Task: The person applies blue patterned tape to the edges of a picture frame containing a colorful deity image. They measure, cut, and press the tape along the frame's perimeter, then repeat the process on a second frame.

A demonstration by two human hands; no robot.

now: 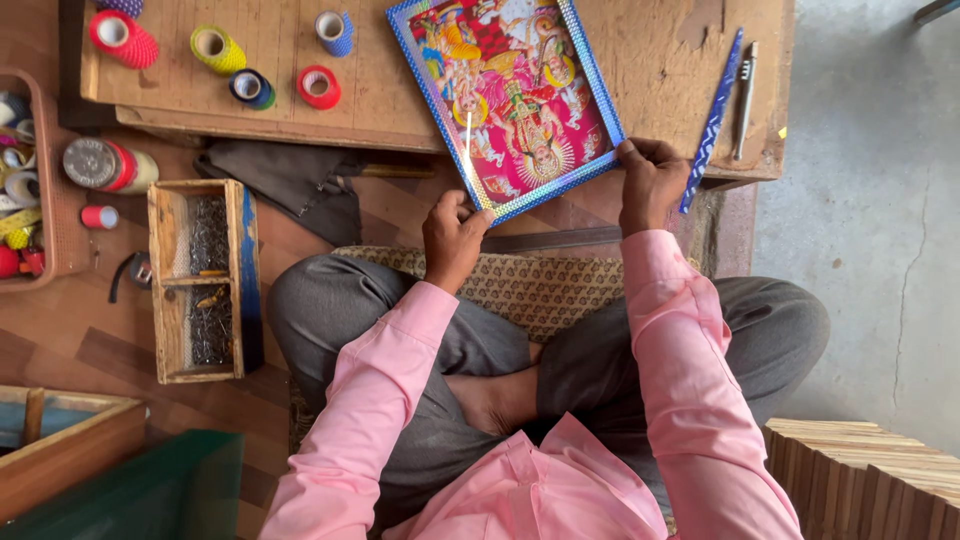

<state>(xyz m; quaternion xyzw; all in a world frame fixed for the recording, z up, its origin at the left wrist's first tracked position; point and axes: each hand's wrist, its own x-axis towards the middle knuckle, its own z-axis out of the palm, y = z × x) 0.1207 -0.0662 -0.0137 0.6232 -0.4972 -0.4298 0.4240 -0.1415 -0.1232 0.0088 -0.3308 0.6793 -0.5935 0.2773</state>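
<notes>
A framed colourful picture [510,95] with a shiny blue border lies tilted on the low wooden workbench [640,60], its near edge hanging over the bench's front. My left hand [453,238] grips the frame's near left corner. My right hand [650,182] grips the near right corner. I sit cross-legged on a patterned cushion [540,285], in pink sleeves and grey trousers.
Several coloured tape rolls [222,50] stand on the bench's left. A blue strip [712,120] and a metal tool [745,95] lie at its right. A wooden box of nails [200,280] sits left of my knee. Stacked wooden strips [870,480] are at the bottom right.
</notes>
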